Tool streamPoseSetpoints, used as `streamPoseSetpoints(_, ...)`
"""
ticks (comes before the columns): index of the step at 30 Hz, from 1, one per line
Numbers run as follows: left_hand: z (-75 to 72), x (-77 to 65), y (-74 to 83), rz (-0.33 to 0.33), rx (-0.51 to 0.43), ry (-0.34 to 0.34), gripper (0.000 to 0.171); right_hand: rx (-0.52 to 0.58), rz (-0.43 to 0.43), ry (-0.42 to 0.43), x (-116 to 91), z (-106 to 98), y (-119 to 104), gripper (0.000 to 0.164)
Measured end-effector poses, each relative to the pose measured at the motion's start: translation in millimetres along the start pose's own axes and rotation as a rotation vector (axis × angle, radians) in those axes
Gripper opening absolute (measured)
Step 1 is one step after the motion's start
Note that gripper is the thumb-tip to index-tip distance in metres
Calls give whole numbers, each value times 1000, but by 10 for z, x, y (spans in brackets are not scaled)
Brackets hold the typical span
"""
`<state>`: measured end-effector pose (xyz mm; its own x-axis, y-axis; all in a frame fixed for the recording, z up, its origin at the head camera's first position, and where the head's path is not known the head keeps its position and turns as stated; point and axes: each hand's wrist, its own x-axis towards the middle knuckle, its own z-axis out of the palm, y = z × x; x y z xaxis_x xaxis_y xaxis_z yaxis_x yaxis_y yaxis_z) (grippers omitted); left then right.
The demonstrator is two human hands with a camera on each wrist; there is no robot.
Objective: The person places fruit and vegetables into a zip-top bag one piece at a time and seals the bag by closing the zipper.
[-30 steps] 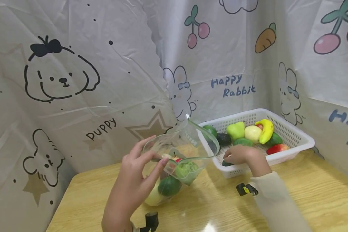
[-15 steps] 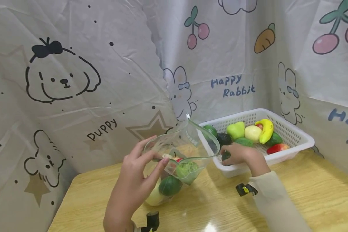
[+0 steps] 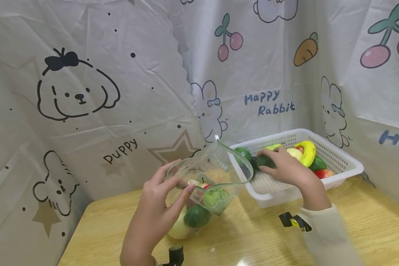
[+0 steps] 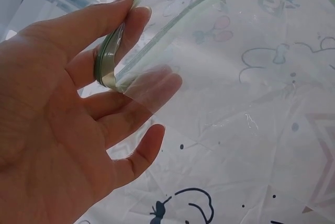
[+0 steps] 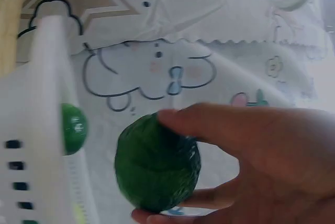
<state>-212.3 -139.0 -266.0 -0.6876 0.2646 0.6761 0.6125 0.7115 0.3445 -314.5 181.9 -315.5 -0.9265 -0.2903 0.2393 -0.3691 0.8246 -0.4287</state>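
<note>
My left hand pinches the rim of a clear zip bag between thumb and fingers, its mouth spread wide. Inside the bag lie a dark green fruit, a light green leafy-looking ball, a red fruit with a stem and a pale yellow round one. In the left wrist view the green zip strip runs between thumb and finger. My right hand holds a dark green avocado up over the white basket, thumb on one side and fingers on the other.
In the basket are a banana, a green fruit, a red fruit and a pale round fruit. It stands right of the bag on the wooden table. A printed curtain hangs behind.
My right hand has picked the avocado off the basket's near-left floor and raised it up and slightly right. My left hand keeps its pinch on the bag.
</note>
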Motion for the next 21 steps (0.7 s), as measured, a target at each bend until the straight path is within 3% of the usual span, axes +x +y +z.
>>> streamPoseSetpoints(5,-6,-1,9,-1,-4,-2,15,63,11,210,-114,-224,-173,60)
streamPoseSetpoints(12,-1,-15,4,-2,6,-1,15,164,-46,491,-306,-394,-484,66)
streamPoseSetpoints(17,2,-14,8,1,14,-6,16,190,-210,586,-385,-399,-691,66)
streamPoseSetpoints(21,4,-14,12,2,13,-4,16,224,-330,583,-420,-351,-848,66)
